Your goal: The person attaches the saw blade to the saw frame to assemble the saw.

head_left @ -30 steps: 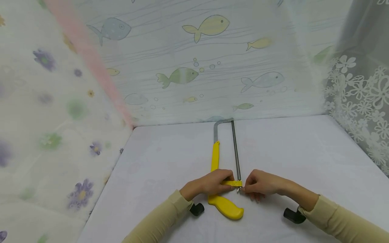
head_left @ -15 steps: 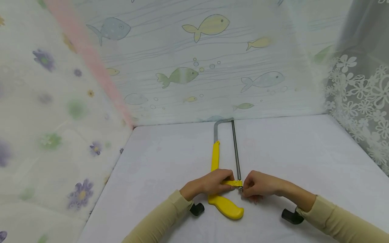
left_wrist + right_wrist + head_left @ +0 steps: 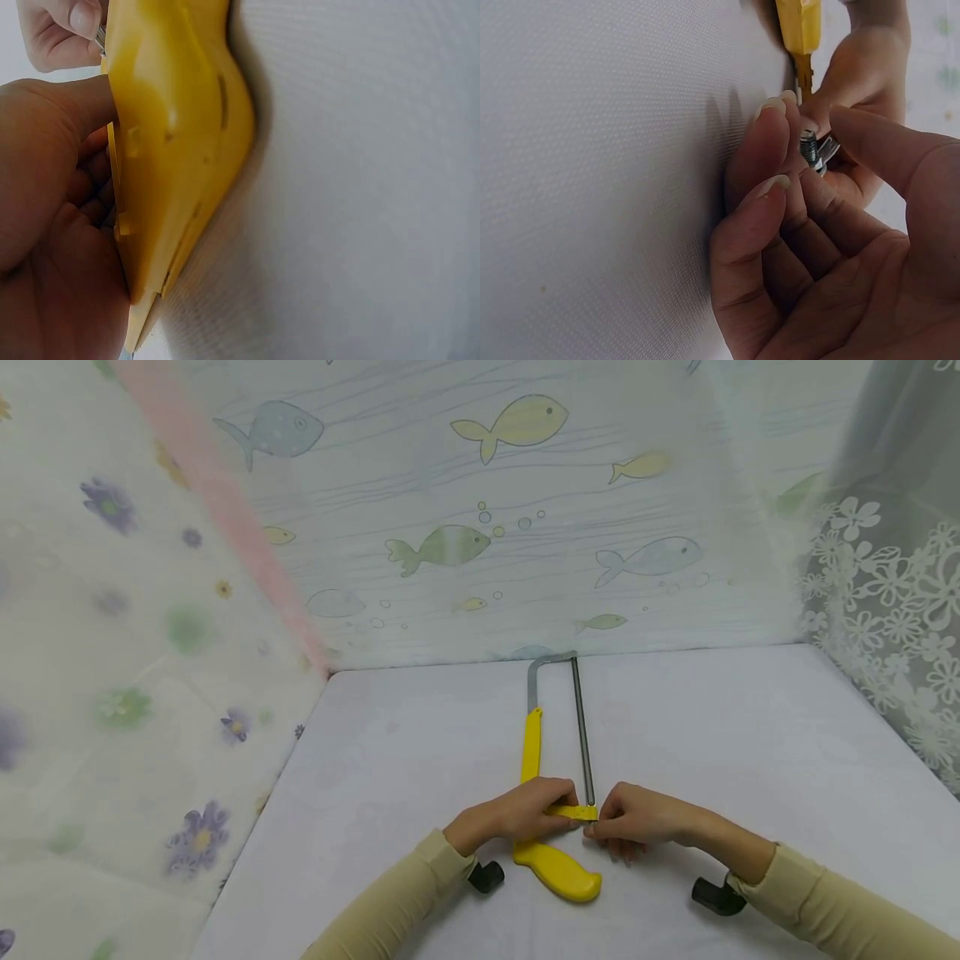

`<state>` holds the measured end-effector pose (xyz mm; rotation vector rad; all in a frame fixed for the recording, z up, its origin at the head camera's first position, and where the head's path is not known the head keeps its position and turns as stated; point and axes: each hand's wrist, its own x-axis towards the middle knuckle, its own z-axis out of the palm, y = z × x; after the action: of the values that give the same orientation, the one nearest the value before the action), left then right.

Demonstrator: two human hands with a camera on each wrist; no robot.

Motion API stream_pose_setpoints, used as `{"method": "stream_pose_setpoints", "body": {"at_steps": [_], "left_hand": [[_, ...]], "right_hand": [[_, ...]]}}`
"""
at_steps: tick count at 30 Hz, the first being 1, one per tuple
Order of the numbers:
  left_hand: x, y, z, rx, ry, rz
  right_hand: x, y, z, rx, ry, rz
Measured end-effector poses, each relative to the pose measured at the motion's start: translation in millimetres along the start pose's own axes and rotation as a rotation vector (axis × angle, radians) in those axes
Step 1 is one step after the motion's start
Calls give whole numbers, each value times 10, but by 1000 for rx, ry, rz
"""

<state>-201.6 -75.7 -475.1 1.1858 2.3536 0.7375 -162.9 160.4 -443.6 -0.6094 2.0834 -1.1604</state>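
Note:
A hacksaw (image 3: 531, 745) with a yellow handle and a grey metal front lies on the white table, its blade side (image 3: 582, 735) to the right. My left hand (image 3: 527, 810) grips the yellow frame just above the handle (image 3: 180, 97), thumb on the near side. At the blade's near end, a metal wing nut (image 3: 826, 148) sits on a threaded bolt (image 3: 808, 145). My right hand (image 3: 647, 815) pinches this wing nut between thumb and index finger, the other fingers curled below. In the head view those fingers hide most of the nut.
White cloth covers the table (image 3: 420, 735). Behind it hangs a fish-print curtain (image 3: 465, 485), with a flowered one (image 3: 135, 635) at left and lace (image 3: 892, 585) at right. Black wrist devices (image 3: 487, 877) sit under both sleeves.
My right hand has shifted slightly left, its thumb and finger changing position around the wing nut and now covering it. The left hand and the hacksaw stay put.

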Motion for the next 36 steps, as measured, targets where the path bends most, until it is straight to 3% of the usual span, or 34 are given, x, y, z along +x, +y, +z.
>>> {"method": "stream_pose_setpoints", "body": {"at_steps": [16,36], "left_hand": [[-20,19,-5,-21,6,7],[-26,37,-28,-4,6,13]], "right_hand": [[-31,39,-48,-31,12,8],[3,68,-31,5,-48,-67]]}}
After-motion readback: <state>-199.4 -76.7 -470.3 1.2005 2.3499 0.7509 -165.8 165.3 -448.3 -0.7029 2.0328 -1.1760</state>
